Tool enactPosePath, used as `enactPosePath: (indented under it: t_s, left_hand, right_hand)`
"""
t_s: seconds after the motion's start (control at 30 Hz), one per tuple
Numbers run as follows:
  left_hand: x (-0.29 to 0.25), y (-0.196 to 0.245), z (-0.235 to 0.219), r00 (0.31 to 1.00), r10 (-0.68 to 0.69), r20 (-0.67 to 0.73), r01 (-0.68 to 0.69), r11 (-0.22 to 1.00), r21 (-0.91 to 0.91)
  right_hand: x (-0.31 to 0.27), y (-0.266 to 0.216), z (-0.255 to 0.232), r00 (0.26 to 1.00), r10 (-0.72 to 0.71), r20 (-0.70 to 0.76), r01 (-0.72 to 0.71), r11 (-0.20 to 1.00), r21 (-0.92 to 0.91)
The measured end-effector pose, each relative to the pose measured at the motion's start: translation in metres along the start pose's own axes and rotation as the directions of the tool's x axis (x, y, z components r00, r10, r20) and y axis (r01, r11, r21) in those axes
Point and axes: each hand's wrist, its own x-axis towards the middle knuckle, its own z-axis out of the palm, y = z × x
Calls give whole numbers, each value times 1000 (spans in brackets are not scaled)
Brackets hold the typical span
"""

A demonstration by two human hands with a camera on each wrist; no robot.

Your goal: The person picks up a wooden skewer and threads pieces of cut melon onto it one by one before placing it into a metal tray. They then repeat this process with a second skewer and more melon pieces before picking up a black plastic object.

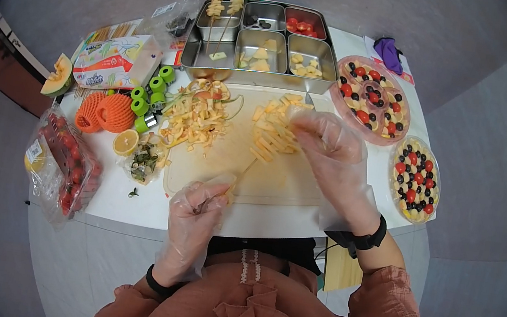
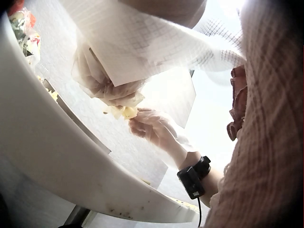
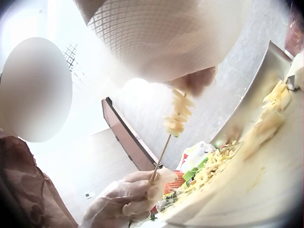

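Both hands wear clear plastic gloves. My left hand (image 1: 198,206) grips the lower part of a thin wooden skewer (image 3: 163,154) near the board's front edge. Several pale yellow fruit slices (image 3: 178,114) are threaded in a stack on its upper part. At the top of that stack, the fingertips of my right hand (image 1: 333,147) pinch the fruit; the skewer's tip is hidden there. Below lies a pale cutting board (image 1: 287,196) with yellow fruit strips (image 1: 267,131) in its middle and a heap of trimmings (image 1: 197,118) on its left.
Behind the board stands a steel tray (image 1: 258,79) with fruit compartments and two finished skewers (image 1: 215,7). Left are a tissue pack (image 1: 118,61), green cutters (image 1: 140,105), orange foam nets (image 1: 114,113), half a lemon (image 1: 125,142) and a box of red fruit (image 1: 69,158). Two fruit platters (image 1: 415,181) stand right.
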Motion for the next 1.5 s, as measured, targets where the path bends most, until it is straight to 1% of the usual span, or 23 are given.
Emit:
enactPosePath:
  t_s: [0.1,0.2,0.3,0.4,0.57,0.67,0.8,0.9,1.0,1.07,1.2,1.37,1.5]
  left_hand:
    - [0,1,0,1000,-5,7,5,1000,5]
    - [-1,1,0,1000,-18,5,18,1000,-1]
    - [-1,-1,0,1000,-6,3,6,1000,-8]
    - [-1,-4,-1,1000,3,6,-4,1000,27]
    - [0,2,1,1000,1,-3,-1,1000,15]
    - [0,-1,0,1000,-8,-7,8,1000,28]
    - [0,2,1,1000,-11,-10,11,1000,-27]
    - [0,0,1,1000,-1,-7,1,1000,-2]
    - [0,1,1,1000,13,-11,-13,1000,2]
    - [0,0,-1,999,43,3,-43,996,80]
    - [0,3,0,999,53,2,-53,995,84]
    - [-1,3,0,999,40,-9,-39,998,46]
    - [0,5,0,999,37,1,-37,998,52]
  right_hand:
    - [1,-1,2,999,25,-23,-24,1000,9]
    - [0,1,3,1000,23,9,-23,999,45]
    - [0,2,3,1000,8,9,-8,1000,12]
    - [0,2,3,1000,-7,8,7,1000,-30]
    - [2,0,1,997,-80,-14,78,994,-74]
    - [2,-3,-1,995,-98,-6,97,990,-102]
    - [1,-3,0,997,-81,-1,80,993,-86]
    - [1,-5,0,997,-81,-15,80,995,-52]
    - [1,-3,1,993,-116,-19,114,989,-90]
    - [0,-3,1,991,-130,-27,128,988,-85]
    - [1,-3,0,990,-141,-23,138,987,-86]
    - [2,-6,-3,989,-147,7,147,984,-104]
    - [1,-3,-3,984,-177,-21,175,982,-71]
